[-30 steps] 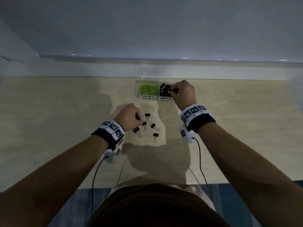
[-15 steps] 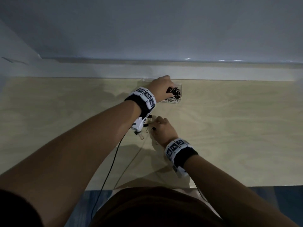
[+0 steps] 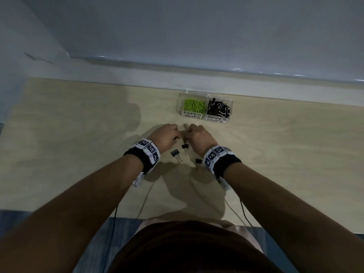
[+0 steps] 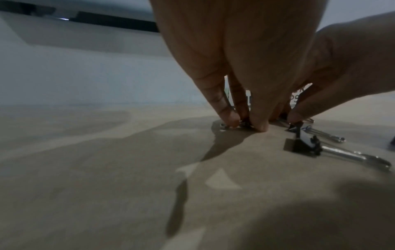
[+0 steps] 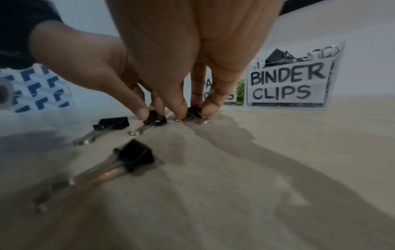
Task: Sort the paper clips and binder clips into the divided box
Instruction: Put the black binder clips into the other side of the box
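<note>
Both hands now sit side by side over the loose clips on the table (image 3: 275, 154); half a second ago the left hand (image 3: 164, 137) was reaching across to the divided box (image 3: 204, 107) while the right hand (image 3: 197, 137) worked the pile, so the left has come back down. Left hand: the right wrist view shows its thumb and a finger pinching a black binder clip (image 5: 157, 118) that lies flat on the wood. Right hand: thumb and fingertips (image 5: 210, 108) pinch a second binder clip (image 5: 194, 112) just beside the first, also on the surface, not yet lifted. Box stands farther back near the wall, well apart from the hands. Its left compartment, labelled PAPER CLIPS, holds green paper clips (image 3: 195, 105); its right compartment, labelled BINDER CLIPS, holds a heap of black binder clips (image 3: 218, 109). No paper clips visible loose on the table, so that half looks finished. Remaining on the table: the two clips being pinched, plus three more loose ones, one near the left wrist (image 3: 175, 154), one between the hands (image 3: 184, 147) and one partly hidden at the right wrist band (image 3: 198, 161). Judgement: task mostly done; about five binder clips left to carry to the right compartment.
</note>
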`<act>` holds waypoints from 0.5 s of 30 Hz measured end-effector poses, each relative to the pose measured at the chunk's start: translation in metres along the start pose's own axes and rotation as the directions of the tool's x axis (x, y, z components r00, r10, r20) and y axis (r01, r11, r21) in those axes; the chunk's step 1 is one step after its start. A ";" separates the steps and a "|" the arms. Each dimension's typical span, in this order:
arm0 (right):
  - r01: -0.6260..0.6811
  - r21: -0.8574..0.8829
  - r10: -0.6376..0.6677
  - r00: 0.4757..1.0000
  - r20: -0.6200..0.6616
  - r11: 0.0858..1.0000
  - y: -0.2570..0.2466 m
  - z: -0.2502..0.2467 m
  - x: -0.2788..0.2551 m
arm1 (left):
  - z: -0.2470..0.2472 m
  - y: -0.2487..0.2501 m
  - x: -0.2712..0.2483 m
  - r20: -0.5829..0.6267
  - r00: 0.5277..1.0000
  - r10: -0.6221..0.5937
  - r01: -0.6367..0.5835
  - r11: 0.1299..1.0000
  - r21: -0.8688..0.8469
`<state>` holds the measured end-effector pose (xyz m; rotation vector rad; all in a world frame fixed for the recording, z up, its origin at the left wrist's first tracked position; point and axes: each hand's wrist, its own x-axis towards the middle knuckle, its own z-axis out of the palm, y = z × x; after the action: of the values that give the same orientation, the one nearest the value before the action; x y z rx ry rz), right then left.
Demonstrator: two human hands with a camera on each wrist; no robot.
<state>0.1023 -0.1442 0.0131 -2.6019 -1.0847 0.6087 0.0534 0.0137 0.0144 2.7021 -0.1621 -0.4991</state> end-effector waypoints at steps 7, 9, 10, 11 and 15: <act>-0.146 0.020 0.145 0.989 0.034 0.989 0.021 -0.008 -0.006 | 0.017 -0.007 -0.036 -0.125 0.992 0.021 -0.047 0.976 -0.213; -0.199 0.065 0.195 0.979 0.057 0.978 0.030 -0.008 -0.012 | 0.026 -0.005 -0.044 -0.071 0.993 0.098 -0.109 0.977 -0.181; -0.220 0.084 0.216 0.975 0.054 0.972 0.035 -0.008 -0.017 | 0.030 -0.005 -0.046 -0.042 0.992 0.122 -0.127 0.980 -0.156; -0.237 0.099 0.234 0.971 0.042 0.966 0.039 -0.007 -0.022 | 0.034 -0.005 -0.047 -0.019 0.991 0.130 -0.131 0.982 -0.135; -0.276 0.108 0.275 0.961 0.026 0.955 0.051 -0.004 -0.041 | 0.035 -0.001 -0.047 0.011 0.995 0.097 -0.095 0.988 -0.121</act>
<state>0.1093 -0.2088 0.0085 -2.6742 -0.6722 0.7212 -0.0028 0.0107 -0.0017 2.5596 -0.2570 -0.4874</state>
